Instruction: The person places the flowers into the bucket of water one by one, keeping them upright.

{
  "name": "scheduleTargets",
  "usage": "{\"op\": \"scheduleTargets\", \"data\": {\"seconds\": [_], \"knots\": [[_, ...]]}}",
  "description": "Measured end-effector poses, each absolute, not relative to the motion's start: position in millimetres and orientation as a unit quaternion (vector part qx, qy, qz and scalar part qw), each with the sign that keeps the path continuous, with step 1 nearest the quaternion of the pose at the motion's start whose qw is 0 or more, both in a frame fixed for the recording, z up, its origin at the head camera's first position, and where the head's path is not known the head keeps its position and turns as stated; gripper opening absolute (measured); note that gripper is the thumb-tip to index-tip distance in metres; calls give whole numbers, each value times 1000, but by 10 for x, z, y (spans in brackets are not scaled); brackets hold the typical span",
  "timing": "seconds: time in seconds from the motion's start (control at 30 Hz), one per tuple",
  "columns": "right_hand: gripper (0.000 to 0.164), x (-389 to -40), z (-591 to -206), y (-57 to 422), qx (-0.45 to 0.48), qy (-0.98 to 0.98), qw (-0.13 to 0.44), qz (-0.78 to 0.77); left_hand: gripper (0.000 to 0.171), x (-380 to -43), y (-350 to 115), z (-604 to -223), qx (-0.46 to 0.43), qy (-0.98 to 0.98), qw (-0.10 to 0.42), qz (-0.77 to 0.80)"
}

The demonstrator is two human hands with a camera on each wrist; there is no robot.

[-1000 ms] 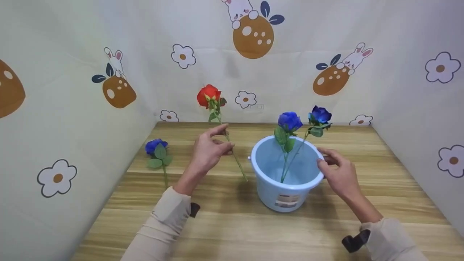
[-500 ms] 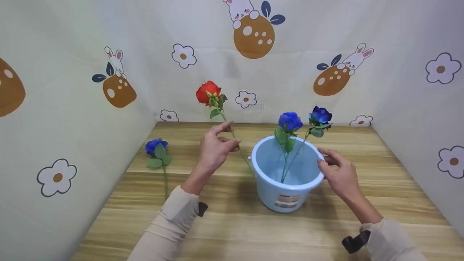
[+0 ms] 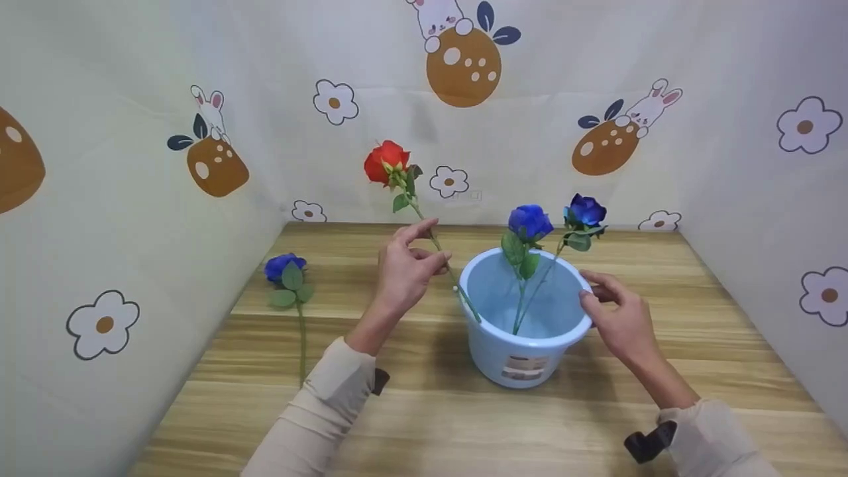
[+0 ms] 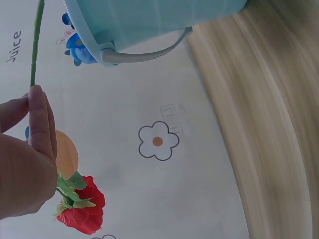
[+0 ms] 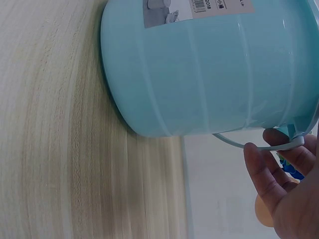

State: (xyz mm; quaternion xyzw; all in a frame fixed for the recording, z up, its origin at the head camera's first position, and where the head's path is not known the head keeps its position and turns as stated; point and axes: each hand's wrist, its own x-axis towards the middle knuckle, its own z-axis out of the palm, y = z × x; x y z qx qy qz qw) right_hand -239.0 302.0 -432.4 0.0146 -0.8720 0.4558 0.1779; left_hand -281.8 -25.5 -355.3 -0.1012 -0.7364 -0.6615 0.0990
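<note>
My left hand [image 3: 405,273] pinches the stem of a red rose [image 3: 387,163] between thumb and fingers. The bloom leans up and left, while the stem's lower end overlaps the near-left rim of a light blue bucket [image 3: 487,358]. Two blue roses, one brighter [image 3: 530,222] and one darker [image 3: 585,211], stand tilted inside the bucket. At the bucket's right side, my right hand [image 3: 621,321] holds it by the rim. The right wrist view shows thumb and fingers around the end of the bucket's handle [image 5: 232,141], just below the rim.
Another blue rose [image 3: 285,269] lies on the left of the wooden table [image 3: 424,430], its stem toward me. Pale cloth walls [image 3: 371,53] printed with rabbits and flowers enclose the table at the back and both sides. A label [image 3: 525,368] is on the bucket's front.
My left hand has moved right with the red rose, bringing the stem's end from beside the bucket up to its rim. The right hand and the bucket have stayed put.
</note>
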Motion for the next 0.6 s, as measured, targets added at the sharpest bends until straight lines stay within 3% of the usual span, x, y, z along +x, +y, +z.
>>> {"op": "scheduleTargets", "data": {"seconds": [0.6], "knots": [[42, -2394, -4324, 3022, 19, -864, 177, 470, 55, -2785, -55, -3588, -132, -776, 118, -605]]}}
